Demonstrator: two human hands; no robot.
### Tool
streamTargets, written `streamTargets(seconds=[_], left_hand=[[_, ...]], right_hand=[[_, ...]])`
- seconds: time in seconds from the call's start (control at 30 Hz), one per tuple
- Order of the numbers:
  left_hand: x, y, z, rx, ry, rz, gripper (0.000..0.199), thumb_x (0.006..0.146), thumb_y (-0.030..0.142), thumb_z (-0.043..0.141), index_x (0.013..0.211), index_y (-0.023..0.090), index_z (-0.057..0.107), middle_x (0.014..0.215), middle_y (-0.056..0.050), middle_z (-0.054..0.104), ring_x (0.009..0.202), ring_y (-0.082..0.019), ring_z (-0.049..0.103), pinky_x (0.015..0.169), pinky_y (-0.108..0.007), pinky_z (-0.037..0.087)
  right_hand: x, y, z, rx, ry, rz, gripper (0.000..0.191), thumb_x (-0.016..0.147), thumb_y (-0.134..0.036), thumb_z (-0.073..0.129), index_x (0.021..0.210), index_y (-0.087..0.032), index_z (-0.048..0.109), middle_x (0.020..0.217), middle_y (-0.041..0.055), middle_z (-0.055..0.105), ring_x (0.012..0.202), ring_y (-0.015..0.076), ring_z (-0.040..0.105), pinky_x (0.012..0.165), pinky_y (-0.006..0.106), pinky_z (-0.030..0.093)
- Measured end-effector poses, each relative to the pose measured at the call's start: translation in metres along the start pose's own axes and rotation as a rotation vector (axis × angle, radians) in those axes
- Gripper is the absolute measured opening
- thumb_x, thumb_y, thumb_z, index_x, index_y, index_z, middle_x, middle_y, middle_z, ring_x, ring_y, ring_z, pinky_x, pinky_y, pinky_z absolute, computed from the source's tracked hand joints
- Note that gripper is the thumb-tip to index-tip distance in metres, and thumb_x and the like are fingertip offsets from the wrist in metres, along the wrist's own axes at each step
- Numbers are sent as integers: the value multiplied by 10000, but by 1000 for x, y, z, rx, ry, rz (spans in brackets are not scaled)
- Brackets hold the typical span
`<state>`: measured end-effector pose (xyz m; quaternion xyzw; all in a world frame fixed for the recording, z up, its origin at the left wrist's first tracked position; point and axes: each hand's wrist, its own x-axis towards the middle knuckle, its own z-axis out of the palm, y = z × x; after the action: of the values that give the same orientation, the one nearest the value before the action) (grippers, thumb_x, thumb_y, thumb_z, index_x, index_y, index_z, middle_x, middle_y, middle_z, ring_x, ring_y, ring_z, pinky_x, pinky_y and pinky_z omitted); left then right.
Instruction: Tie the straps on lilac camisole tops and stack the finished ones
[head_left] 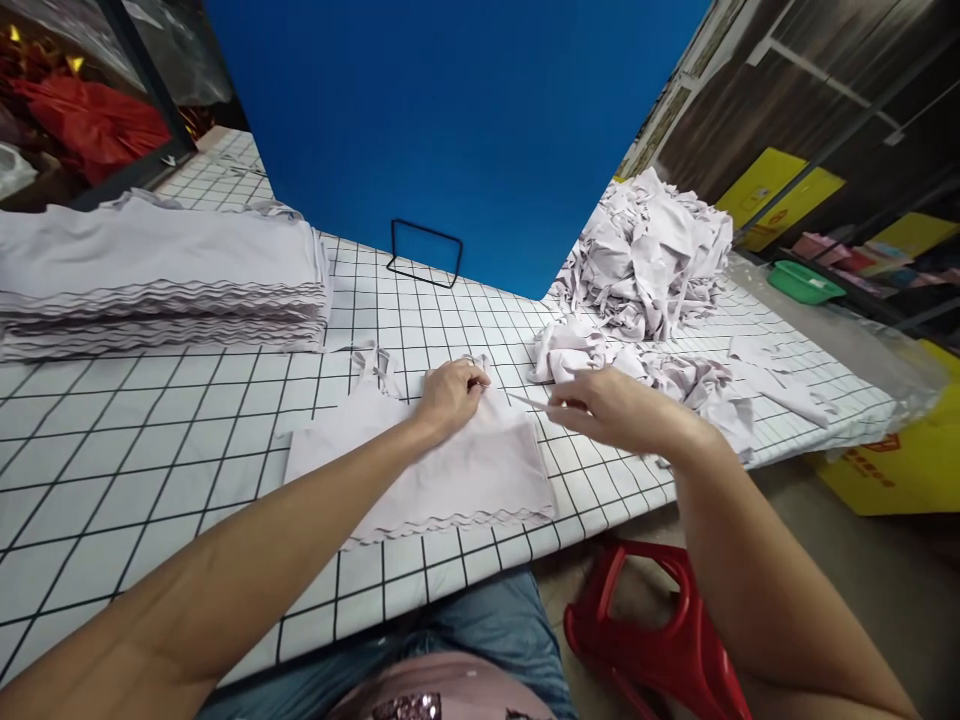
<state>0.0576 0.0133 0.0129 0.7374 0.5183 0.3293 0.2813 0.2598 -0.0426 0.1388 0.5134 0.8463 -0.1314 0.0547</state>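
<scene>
A pale lilac camisole top [450, 470] with thin straps lies flat on the table before me, its wavy hem towards me. Under it, further hem edges hint at a layered stack. My left hand [454, 395] rests on its upper part, fingers closed in a pinch on the fabric near one strap. The other strap [375, 368] lies loose on the cloth. Just right of the top, my right hand [611, 408] is closed around a thin, pointed, pale item [529, 403]. Its kind is unclear, since the fingers hide most of it.
A thick stack of similar garments [161, 260] lies at left. Crumpled garments [649, 255] are heaped at right, with looser ones [705, 390] nearer. A large blue panel [457, 120] with a black wire stand [426, 280] rises ahead. A red stool [652, 640] stands below the table edge.
</scene>
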Motion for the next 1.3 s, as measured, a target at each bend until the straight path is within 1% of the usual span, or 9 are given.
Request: streamTargets(seconds=[0.17,0.3,0.43,0.57,0.67,0.77,1.07,1.17,1.3], left_hand=[[1,-4,3,-37,22,23,210,795,64,565,836,189,728,904,-30,704,882,-197,631,838,-349,496],[3,-9,4,-63,51,102,191,777,87,578,836,194,724,862,-23,699,891,-192,612,846,-333,486],[4,-11,3,-80,63,168,167,774,123,580,823,198,721,832,-20,691,869,-189,601,820,-318,479],[5,-11,3,-87,74,187,168,761,109,572,801,192,712,815,-20,690,857,-187,600,816,-315,473],[6,-12,4,-98,69,186,158,767,126,572,805,191,711,810,-21,689,867,-191,601,819,-319,471],[6,-13,4,-122,53,192,146,770,136,571,792,185,707,803,-23,688,860,-188,601,812,-317,469],[4,-9,1,-111,52,217,115,765,132,579,754,184,681,781,-15,675,834,-181,594,809,-310,467],[5,-9,0,-94,62,217,124,767,125,566,744,185,672,777,-13,678,837,-182,595,830,-317,461],[6,-12,2,-138,72,123,124,761,132,566,739,183,677,783,-14,683,793,-172,599,755,-293,466]], right_hand=[[-36,-9,3,348,-194,-160,365,935,-488,528,1029,-197,727,924,66,719,730,155,624,639,265,425],[9,2,36,618,81,147,404,944,-519,489,874,-174,687,779,45,668,581,103,523,512,235,361],[65,7,70,1037,62,280,279,865,-426,647,788,-158,624,648,-1,550,490,61,412,445,206,286],[73,-2,78,1241,-78,240,310,813,-357,707,665,-165,513,506,-78,369,410,31,245,399,202,137],[59,-3,74,1310,-148,242,270,813,-329,710,704,-157,531,515,-89,350,405,23,225,393,200,105],[50,2,72,1330,-85,337,237,828,-310,700,744,-148,549,566,-74,388,406,15,253,378,193,107],[72,-5,82,1498,-45,382,322,807,-324,695,656,-181,449,541,-81,389,387,15,228,361,184,71],[60,-8,78,1480,-96,286,297,795,-350,703,671,-165,507,519,-89,365,402,22,233,375,186,85],[13,-9,60,1240,-218,-13,281,845,-396,682,835,-115,696,536,-67,417,474,42,328,435,184,235]])
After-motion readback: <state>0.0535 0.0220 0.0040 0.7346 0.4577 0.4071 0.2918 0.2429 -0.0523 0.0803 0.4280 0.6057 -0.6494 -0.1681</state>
